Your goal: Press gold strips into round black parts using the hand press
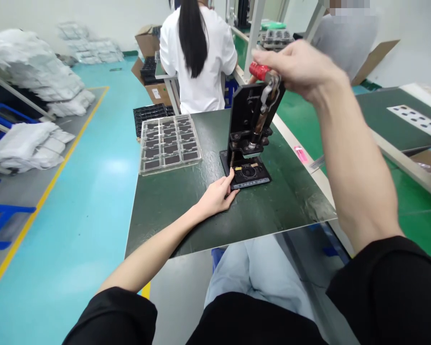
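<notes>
R hand (305,67) wraps round the red lever grip (260,71) of a black metal hand press (241,115). L hand (217,195) part-open, index & thumb spread, just touching front-left corner of the press's flat black rectangular base (251,183). Press stands upright on dk green worktop (187,220), right of a clear plastic compartment tray (171,166) w/ dk rectangular pcs.
</notes>
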`<act>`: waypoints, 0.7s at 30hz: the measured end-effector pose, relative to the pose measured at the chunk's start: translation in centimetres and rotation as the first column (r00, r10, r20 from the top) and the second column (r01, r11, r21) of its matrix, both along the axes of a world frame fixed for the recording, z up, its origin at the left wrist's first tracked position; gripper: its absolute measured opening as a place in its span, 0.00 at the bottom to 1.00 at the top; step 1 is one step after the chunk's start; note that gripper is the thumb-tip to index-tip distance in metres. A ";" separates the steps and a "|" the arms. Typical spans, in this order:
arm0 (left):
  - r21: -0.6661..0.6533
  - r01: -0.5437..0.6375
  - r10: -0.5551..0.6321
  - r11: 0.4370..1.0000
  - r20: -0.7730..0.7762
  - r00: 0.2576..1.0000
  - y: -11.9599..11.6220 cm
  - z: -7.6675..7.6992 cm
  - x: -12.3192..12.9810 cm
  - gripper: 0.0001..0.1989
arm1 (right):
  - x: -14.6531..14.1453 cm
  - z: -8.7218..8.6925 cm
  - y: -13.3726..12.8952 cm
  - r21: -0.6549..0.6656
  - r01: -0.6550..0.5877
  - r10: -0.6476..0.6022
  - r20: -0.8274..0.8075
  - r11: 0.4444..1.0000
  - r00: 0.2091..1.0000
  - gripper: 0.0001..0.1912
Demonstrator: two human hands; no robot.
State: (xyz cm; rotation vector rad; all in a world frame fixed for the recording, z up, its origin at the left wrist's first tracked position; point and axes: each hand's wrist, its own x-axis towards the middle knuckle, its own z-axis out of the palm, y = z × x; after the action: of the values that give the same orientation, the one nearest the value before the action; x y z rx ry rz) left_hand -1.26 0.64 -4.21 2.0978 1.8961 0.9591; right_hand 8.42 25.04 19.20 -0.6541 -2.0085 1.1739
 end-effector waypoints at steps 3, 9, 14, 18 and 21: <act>-0.003 -0.008 0.008 1.000 -0.003 1.000 0.0 -0.1 -0.1 0.36 | 1.2 -3.3 0.1 -0.123 0.049 -0.060 -0.090 0.991 0.994 0.25; 0.000 -0.021 0.021 1.000 -0.032 0.999 -0.3 0.0 -0.1 0.36 | 7.1 -13.7 -8.8 0.126 0.423 -0.426 -0.003 0.897 0.905 0.26; 0.017 -0.020 0.021 1.000 -0.062 0.998 -0.6 0.4 -0.3 0.36 | 6.2 -18.7 -13.9 0.463 0.232 -0.429 0.381 0.855 0.819 0.27; 0.042 -0.004 0.008 0.999 -0.085 0.996 -0.6 0.7 -0.9 0.37 | 4.5 -17.9 -13.3 0.451 0.206 -0.439 0.505 0.869 0.744 0.24; 0.073 -0.004 0.012 0.997 -0.117 0.993 -0.6 0.8 -1.2 0.37 | 5.2 -17.0 -13.0 0.331 0.262 -0.394 0.441 0.907 0.806 0.17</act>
State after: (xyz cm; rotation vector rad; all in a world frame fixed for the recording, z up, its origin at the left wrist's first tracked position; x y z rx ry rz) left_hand -2.49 0.04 -3.39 2.2363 1.9540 0.9388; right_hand 13.65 12.04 2.16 -1.2156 -2.2859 0.5497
